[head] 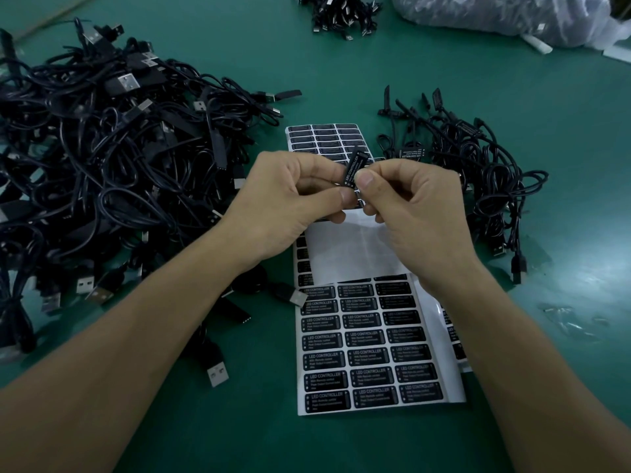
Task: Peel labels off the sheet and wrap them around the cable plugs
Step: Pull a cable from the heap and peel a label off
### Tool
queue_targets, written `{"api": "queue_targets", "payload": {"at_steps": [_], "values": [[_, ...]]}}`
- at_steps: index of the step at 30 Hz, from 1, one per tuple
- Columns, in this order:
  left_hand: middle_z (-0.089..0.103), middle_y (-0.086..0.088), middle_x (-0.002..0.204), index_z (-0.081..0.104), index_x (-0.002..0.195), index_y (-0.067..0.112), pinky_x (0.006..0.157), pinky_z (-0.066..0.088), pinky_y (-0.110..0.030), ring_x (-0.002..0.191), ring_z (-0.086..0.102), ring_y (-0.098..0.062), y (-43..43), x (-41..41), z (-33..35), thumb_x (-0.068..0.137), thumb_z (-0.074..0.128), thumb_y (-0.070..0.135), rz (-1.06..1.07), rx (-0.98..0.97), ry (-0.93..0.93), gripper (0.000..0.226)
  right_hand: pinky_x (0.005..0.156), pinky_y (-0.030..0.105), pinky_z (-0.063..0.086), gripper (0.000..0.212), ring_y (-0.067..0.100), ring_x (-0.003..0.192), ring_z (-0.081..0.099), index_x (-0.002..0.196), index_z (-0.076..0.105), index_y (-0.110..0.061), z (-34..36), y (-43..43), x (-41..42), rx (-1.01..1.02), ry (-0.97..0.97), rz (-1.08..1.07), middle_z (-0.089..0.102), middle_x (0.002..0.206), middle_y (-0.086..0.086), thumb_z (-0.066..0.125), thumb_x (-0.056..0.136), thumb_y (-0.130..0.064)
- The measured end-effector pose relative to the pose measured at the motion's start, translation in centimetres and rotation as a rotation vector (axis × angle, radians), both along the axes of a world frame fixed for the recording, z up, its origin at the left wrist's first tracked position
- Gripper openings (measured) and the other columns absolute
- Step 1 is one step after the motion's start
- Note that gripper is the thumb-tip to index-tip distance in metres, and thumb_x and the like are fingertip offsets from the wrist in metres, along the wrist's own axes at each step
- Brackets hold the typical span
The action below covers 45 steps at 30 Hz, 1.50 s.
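My left hand (290,196) and my right hand (413,206) meet above the label sheets, both pinching one small black cable plug (353,167) that carries a black "LED CONTROLLER" label. The plug stands nearly upright between my fingertips. Its cable runs down behind my left hand to a USB end (290,295) on the mat. Under my hands lies a label sheet (372,346) with rows of black labels and a bare white strip (351,250) where labels are gone. A second sheet (324,138) lies farther back.
A big tangle of black USB cables (112,158) fills the left of the green mat. A smaller heap of cables (471,165), some labelled, sits at the right. More cables (341,11) and a clear plastic bag (495,15) lie at the far edge.
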<state>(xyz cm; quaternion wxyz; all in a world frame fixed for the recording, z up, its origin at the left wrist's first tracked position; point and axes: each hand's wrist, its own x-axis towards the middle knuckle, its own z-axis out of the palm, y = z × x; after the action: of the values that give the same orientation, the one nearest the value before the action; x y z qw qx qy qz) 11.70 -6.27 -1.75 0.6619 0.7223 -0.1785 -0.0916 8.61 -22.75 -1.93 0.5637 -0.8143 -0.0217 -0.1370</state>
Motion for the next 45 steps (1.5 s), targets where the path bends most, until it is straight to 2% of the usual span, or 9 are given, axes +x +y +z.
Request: {"api": "queue_targets", "payload": {"at_steps": [6, 10, 13, 18, 22, 28, 37, 45], "values": [[0.079, -0.003, 0.085, 0.073, 0.093, 0.011, 0.067, 0.057, -0.018, 0.07, 0.073, -0.01, 0.0, 0.1, -0.03, 0.089, 0.071, 0.001, -0.008, -0.001, 0.001, 0.012, 0.061, 0.017, 0.047, 0.017, 0.005, 0.062, 0.058, 0.079, 0.072, -0.023, 0.08, 0.04, 0.01, 0.01, -0.02, -0.003, 0.069, 0.068, 0.004, 0.067, 0.095, -0.019], [0.079, -0.005, 0.088, 0.074, 0.097, 0.007, 0.068, 0.057, -0.018, 0.073, 0.074, -0.011, 0.02, 0.11, -0.14, 0.089, 0.072, 0.001, -0.012, 0.0, -0.01, 0.01, 0.061, 0.013, 0.045, 0.018, -0.002, 0.06, 0.059, 0.078, 0.071, -0.023, 0.08, 0.12, -0.04, 0.008, -0.039, -0.006, 0.065, 0.062, -0.015, 0.068, 0.095, -0.017], [0.079, -0.002, 0.085, 0.075, 0.094, 0.011, 0.066, 0.056, -0.018, 0.07, 0.074, -0.013, 0.0, 0.1, -0.21, 0.088, 0.074, 0.005, -0.008, 0.013, -0.03, 0.008, 0.06, 0.01, 0.045, 0.017, -0.004, 0.059, 0.061, 0.079, 0.071, -0.021, 0.11, 0.26, -0.17, 0.019, -0.07, -0.008, 0.065, 0.06, -0.021, 0.068, 0.094, -0.014], [0.079, -0.003, 0.081, 0.076, 0.093, 0.013, 0.065, 0.056, -0.018, 0.067, 0.073, -0.013, 0.18, 0.34, -0.41, 0.091, 0.072, 0.006, 0.037, -0.029, -0.019, 0.009, 0.059, 0.012, 0.043, 0.019, -0.003, 0.057, 0.054, 0.078, 0.07, -0.023, 0.16, 0.36, -0.1, 0.011, -0.088, -0.005, 0.061, 0.058, -0.021, 0.066, 0.096, -0.017], [0.079, -0.002, 0.082, 0.075, 0.092, 0.012, 0.064, 0.055, -0.016, 0.067, 0.074, -0.012, 0.04, 0.32, -0.42, 0.089, 0.073, 0.005, 0.009, -0.045, -0.001, 0.008, 0.061, 0.011, 0.043, 0.02, -0.004, 0.059, 0.056, 0.079, 0.069, -0.022, 0.17, 0.44, -0.16, 0.011, -0.093, 0.029, 0.061, 0.058, -0.022, 0.064, 0.097, -0.016], [0.079, -0.004, 0.085, 0.076, 0.091, 0.013, 0.072, 0.061, -0.026, 0.075, 0.075, -0.02, 0.02, 0.47, -0.76, 0.087, 0.075, 0.006, -0.01, -0.039, -0.018, 0.008, 0.06, 0.009, 0.044, 0.023, -0.006, 0.058, 0.057, 0.078, 0.068, -0.025, 0.07, 0.49, -0.11, -0.007, -0.106, 0.039, 0.061, 0.057, -0.024, 0.064, 0.097, -0.014], [0.079, -0.004, 0.085, 0.075, 0.093, 0.01, 0.068, 0.058, -0.02, 0.07, 0.074, -0.015, 0.06, 0.46, -0.74, 0.088, 0.073, 0.003, -0.017, -0.024, -0.031, 0.009, 0.06, 0.008, 0.044, 0.021, -0.007, 0.057, 0.058, 0.078, 0.068, -0.026, 0.05, 0.46, -0.02, -0.017, -0.114, 0.029, 0.061, 0.058, -0.025, 0.066, 0.096, -0.016], [0.079, -0.003, 0.086, 0.075, 0.093, 0.011, 0.071, 0.059, -0.022, 0.076, 0.075, -0.015, 0.09, 0.41, -0.66, 0.088, 0.073, 0.004, -0.03, -0.028, -0.056, 0.009, 0.059, 0.007, 0.044, 0.02, -0.008, 0.057, 0.059, 0.08, 0.068, -0.025, 0.19, 0.47, -0.08, -0.031, -0.114, 0.04, 0.061, 0.058, -0.027, 0.065, 0.096, -0.014]]}}
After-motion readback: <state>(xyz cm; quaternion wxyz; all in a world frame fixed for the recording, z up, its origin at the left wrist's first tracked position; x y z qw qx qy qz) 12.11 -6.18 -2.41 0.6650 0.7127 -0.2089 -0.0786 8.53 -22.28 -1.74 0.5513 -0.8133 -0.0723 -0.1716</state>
